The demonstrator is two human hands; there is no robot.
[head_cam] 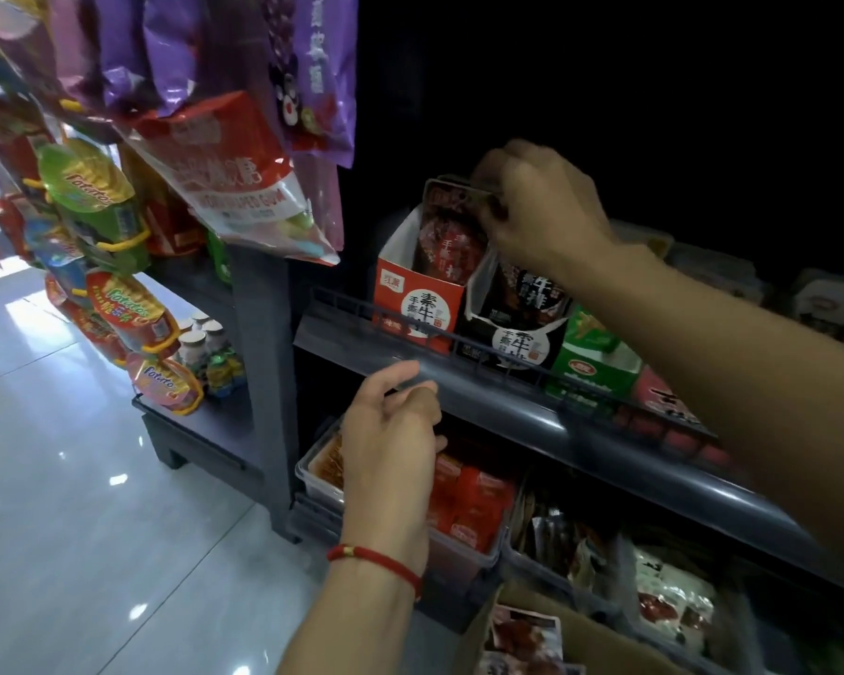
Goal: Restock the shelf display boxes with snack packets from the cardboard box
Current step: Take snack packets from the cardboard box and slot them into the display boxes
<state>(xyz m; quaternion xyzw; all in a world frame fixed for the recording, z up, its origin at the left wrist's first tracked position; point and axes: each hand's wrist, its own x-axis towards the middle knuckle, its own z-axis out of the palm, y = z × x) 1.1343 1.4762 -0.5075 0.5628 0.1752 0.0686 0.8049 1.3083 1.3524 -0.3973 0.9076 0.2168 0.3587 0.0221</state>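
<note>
- Pinching the top edge of a dark red foil snack packet (451,236), the right hand (532,211) has its fingers curled tight around it at the mouth of the red-and-white cardboard display box (417,294) on the upper shelf.
- That packet stands upright, long axis vertical, its lower part already inside the red box and its top edge directly under the right fingertips, so the coming move looks like a straight push down.
- Just to the right of the red box, touching it, stands a black cardboard display box (517,328) holding dark packets; a green display box (595,358) follows further right.
- The left hand (391,431) hangs lower, in front of the grey shelf edge rail (507,401), fingers loosely curled; it appears to hold nothing, though the fingertips are partly hidden.
- The brown cardboard box (605,640) sits at the bottom of the view, well below both hands, with red-printed snack packets (522,635) showing inside.
- Judging by position, the left hand is nearer to that supply box, and the right is the one committed to the shelf.
- One risk: the packet could snag on those already in the box and buckle.
</note>
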